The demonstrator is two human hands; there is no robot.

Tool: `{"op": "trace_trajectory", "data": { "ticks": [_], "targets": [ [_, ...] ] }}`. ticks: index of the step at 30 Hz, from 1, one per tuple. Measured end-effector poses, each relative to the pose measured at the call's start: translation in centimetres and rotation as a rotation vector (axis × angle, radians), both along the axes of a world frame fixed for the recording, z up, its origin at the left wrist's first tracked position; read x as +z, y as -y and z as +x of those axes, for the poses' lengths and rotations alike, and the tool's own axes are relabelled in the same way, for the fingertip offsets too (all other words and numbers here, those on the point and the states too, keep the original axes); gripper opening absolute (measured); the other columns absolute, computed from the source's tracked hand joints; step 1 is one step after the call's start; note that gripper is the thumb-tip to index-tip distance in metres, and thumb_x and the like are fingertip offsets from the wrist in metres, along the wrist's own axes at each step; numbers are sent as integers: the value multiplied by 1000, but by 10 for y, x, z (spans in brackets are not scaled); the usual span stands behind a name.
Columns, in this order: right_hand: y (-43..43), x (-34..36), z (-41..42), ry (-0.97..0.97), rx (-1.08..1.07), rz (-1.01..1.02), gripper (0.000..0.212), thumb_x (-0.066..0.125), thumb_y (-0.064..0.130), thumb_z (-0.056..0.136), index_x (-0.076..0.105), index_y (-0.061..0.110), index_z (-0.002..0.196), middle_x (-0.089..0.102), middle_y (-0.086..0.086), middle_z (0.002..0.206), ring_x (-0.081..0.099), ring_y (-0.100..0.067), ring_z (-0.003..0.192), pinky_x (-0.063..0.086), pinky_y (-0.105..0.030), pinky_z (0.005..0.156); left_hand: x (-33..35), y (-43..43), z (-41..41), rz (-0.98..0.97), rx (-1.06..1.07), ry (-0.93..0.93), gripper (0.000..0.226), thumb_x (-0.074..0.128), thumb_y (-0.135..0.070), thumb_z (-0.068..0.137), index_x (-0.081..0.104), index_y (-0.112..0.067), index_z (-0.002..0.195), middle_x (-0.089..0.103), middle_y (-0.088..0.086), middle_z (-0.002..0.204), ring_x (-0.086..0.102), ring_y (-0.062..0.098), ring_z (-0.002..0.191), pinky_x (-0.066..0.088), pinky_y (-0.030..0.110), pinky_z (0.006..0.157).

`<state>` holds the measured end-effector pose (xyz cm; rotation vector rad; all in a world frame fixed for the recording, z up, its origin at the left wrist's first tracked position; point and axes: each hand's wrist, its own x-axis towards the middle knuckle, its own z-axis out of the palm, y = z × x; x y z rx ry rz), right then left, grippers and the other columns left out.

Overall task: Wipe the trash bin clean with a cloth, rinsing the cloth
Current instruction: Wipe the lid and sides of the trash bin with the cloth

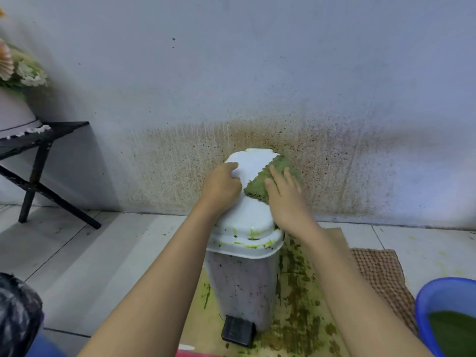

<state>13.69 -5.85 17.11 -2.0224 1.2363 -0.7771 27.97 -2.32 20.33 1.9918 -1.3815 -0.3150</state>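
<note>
A pedal trash bin (242,284) with a white lid (253,161) stands against the stained wall. Green smears run along the lid's front rim and down the bin's side. A green-stained cloth (260,185) lies on the right half of the lid. My right hand (286,197) presses flat on the cloth with straight fingers. My left hand (221,186) rests on the lid's left side, with its fingers curled over the lid's edge. A blue basin (435,300) holding green water sits at the lower right.
Cardboard (304,292) spattered with green lies under and right of the bin, with a brown checked mat (381,276) beside it. A black folding stand (38,161) with a flower pot is at the left. A dark bag (18,315) sits at the lower left.
</note>
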Motion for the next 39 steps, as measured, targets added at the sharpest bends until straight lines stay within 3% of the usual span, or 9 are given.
{"op": "trace_trajectory", "data": {
  "ticks": [3, 5, 7, 13, 18, 21, 30, 35, 39],
  "targets": [
    [-66, -23, -18, 222, -12, -91, 45, 28, 39, 105, 32, 34, 149, 23, 3, 161, 12, -16, 150, 15, -45, 122, 0, 1, -2, 28, -16, 14, 38, 44, -6, 101, 55, -6, 137, 52, 14, 144, 47, 29, 133, 36, 34, 107],
    [-91, -31, -24, 270, 7, -148, 43, 32, 40, 102, 37, 36, 145, 30, 7, 157, 16, -11, 148, 19, -44, 121, -3, 2, -2, 45, -13, 81, 15, 44, -6, 99, 57, -10, 100, 59, 8, 99, 53, 23, 90, 39, 32, 78],
    [-85, -29, -22, 249, 19, -150, 44, 30, 42, 104, 34, 34, 147, 25, 9, 158, 13, -10, 148, 17, -42, 122, -5, 3, -3, 38, -5, 138, 14, 43, -4, 96, 45, -12, 84, 46, 8, 77, 37, 20, 68, 25, 32, 63],
    [19, -3, 16, 78, 7, 5, 57, 30, 46, 103, 16, 30, 156, 2, 10, 165, -5, -18, 152, 3, -48, 122, -4, 4, -7, 60, -16, 207, 24, 40, -18, 100, 56, -10, 85, 65, 16, 95, 59, 38, 97, 43, 39, 82],
    [90, -4, 27, 324, -98, 174, 55, 29, 41, 104, 14, 29, 156, 5, 4, 165, 2, -23, 152, 6, -49, 123, -1, 8, -13, 188, -88, 288, 40, 30, -27, 108, 54, -5, 131, 50, 16, 138, 40, 32, 135, 20, 43, 114],
    [85, -14, 27, 405, -110, 192, 55, 27, 45, 104, 18, 28, 155, 12, 2, 164, 8, -23, 151, 11, -51, 122, -3, 10, -11, 206, -126, 325, 45, 25, -30, 109, 41, -9, 145, 35, 11, 155, 23, 25, 148, 9, 43, 120],
    [-75, -45, -15, 786, -4, 159, 35, 32, 36, 105, 27, 57, 133, 8, 30, 155, 5, 11, 143, 11, -23, 118, -4, 9, -13, 241, -116, 355, 49, 22, -32, 109, 29, -14, 154, 21, 8, 164, 12, 24, 152, 4, 43, 122],
    [-1, -33, -1, 736, -78, 260, 44, 31, 26, 107, 29, 29, 152, 9, 10, 163, 6, -10, 150, 9, -35, 122, -3, 7, -16, 252, -120, 386, 49, 21, -32, 109, 27, -15, 155, 21, 7, 164, 12, 23, 152, 5, 42, 122],
    [72, -23, 14, 668, -129, 328, 46, 28, 25, 107, 28, 26, 153, 14, -2, 164, 13, -22, 151, 16, -47, 122, -4, 8, -15, 261, -119, 379, 51, 21, -34, 109, 22, -18, 157, 12, 6, 166, 6, 23, 154, 1, 41, 123]
  ]
}}
